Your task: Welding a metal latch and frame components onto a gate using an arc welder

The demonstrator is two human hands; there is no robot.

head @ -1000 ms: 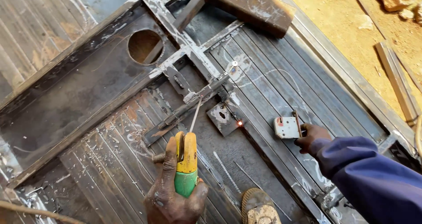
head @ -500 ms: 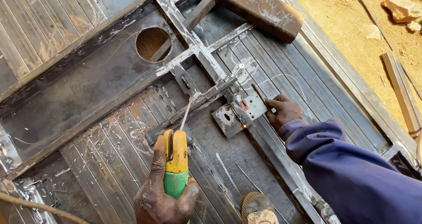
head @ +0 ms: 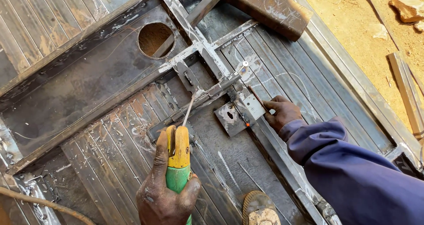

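My left hand (head: 161, 198) grips a yellow and green electrode holder (head: 179, 156) at the bottom centre. Its thin welding rod (head: 189, 108) points up to a flat bar on the grey metal door (head: 88, 83). My right hand (head: 282, 112), in a blue sleeve, presses a small light grey metal plate (head: 254, 105) against the door's upright frame bar. Just left of it lies a square rusty plate with a keyhole slot (head: 229, 118), with a small orange glowing spot at its corner.
A round hole (head: 155, 39) is cut in the door's dark panel. A rusty steel beam (head: 260, 4) lies across the top. A shoe (head: 260, 209) rests on the door at the bottom. Sandy ground (head: 353, 26), a stone (head: 408, 8) and a steel strip (head: 404, 88) are on the right.
My right hand has carried the small grey plate leftward from the ribbed sheet to the frame bar beside the keyhole plate. The electrode holder has stayed near the flat bar.
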